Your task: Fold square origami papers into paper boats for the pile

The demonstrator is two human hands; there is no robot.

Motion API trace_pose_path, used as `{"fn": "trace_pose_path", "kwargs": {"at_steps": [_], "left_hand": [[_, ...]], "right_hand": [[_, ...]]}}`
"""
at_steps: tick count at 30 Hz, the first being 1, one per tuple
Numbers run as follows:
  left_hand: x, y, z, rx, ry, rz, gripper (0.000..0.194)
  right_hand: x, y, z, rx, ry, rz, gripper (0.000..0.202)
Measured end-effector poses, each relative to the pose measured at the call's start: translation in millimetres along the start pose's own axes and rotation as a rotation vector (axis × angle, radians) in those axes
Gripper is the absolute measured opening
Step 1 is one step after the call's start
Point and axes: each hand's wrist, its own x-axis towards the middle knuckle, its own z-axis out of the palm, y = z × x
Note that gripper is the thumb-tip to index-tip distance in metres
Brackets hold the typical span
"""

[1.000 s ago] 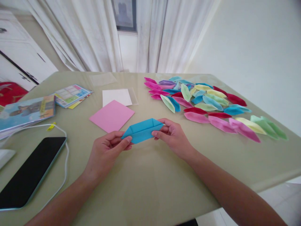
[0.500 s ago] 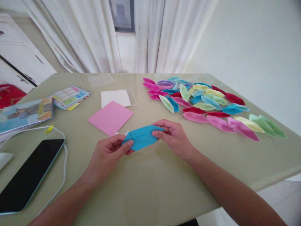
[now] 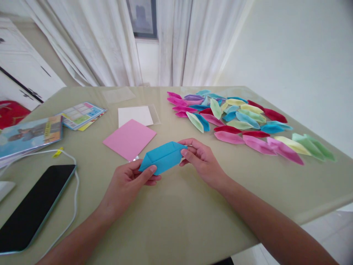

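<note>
The left hand (image 3: 125,184) pinches the near-left end of a blue folded paper (image 3: 162,158), thumb pressed on top; the right hand (image 3: 202,156) has the opposite end between thumb and fingers. The paper is held up above the desk (image 3: 182,221), between the two hands. A long crease runs along it and its ends are slanted, so several folds look done. It is broader than the slender, pointed folded pieces (image 3: 248,120) spread beyond and to the right of the right hand, so its shaping seems unfinished. Those many coloured pieces all appear folded already. Ahead of the left hand lies a pink square sheet (image 3: 129,140), flat and with no fold made in it, overlapping a white sheet (image 3: 136,115) just beyond. The fingers under the blue paper are partly hidden, so how firmly its underside is gripped is hard to tell.
</note>
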Motion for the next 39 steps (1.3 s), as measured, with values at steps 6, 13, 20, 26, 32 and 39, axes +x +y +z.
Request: {"fn": "trace_pose_path", "kwargs": {"at_steps": [6, 13, 20, 26, 32, 39], "left_hand": [[-0.3, 1.0, -1.2, 0.106, 0.023, 0.041, 0.04], [5.3, -3.4, -3.2, 0.144, 0.047, 0.096, 0.043], [-1.0, -9.4, -3.9, 0.816, 0.412, 0.907, 0.039], [-16.9, -6.3, 2.9, 0.77, 0.14, 0.965, 0.038], [-22.7, -0.4, 5.0, 0.623, 0.068, 0.9, 0.039], [-25.6, 2.7, 6.6, 0.433, -0.017, 0.846, 0.033]], "right_hand": [[-0.4, 0.2, -0.2, 0.003, 0.034, 0.054, 0.032], [-0.5, 0.8, -1.5, -0.025, -0.028, -0.009, 0.029], [-15.9, 0.7, 12.8, -0.079, -0.146, 0.033, 0.04], [-34.8, -10.9, 25.3, -0.172, -0.3, -0.039, 0.055], [-33.1, -11.0, 23.2, -0.175, -0.329, -0.179, 0.044], [-31.6, -13.9, 22.2, -0.358, -0.287, -0.302, 0.028]]}}
